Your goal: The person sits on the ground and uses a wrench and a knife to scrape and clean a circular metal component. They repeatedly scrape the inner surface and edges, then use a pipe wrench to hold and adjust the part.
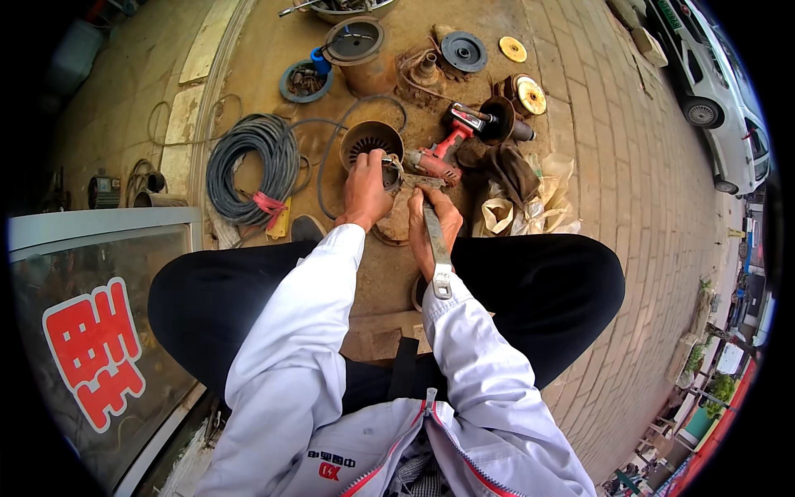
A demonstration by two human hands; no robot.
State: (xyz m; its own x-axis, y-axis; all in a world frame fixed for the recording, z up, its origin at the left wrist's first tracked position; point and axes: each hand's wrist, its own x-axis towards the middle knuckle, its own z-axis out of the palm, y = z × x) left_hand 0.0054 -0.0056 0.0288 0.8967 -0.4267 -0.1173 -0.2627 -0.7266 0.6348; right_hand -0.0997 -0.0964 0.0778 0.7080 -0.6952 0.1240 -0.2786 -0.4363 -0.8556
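My left hand (368,192) is closed around the edge of a small round metal part (392,174), its fingers bent over the top. That part sits above a brown stone-like block (396,219) between my knees. In my right hand (439,222) lies a flat metal bar tool (435,232) with a square hole at its near end. The bar's far end reaches up beside the metal part; whether they touch is hard to tell. Just beyond my hands stand an open motor housing (372,141) and a red-and-black cordless impact wrench (447,157).
A coil of dark cable (252,170) lies at left, near a glass-panelled frame (103,224). Farther off are a rusty cylinder (368,74), a blue bowl of small parts (306,81) and a dark round flange (464,51). Dirty cloth and plastic bags (530,195) lie right.
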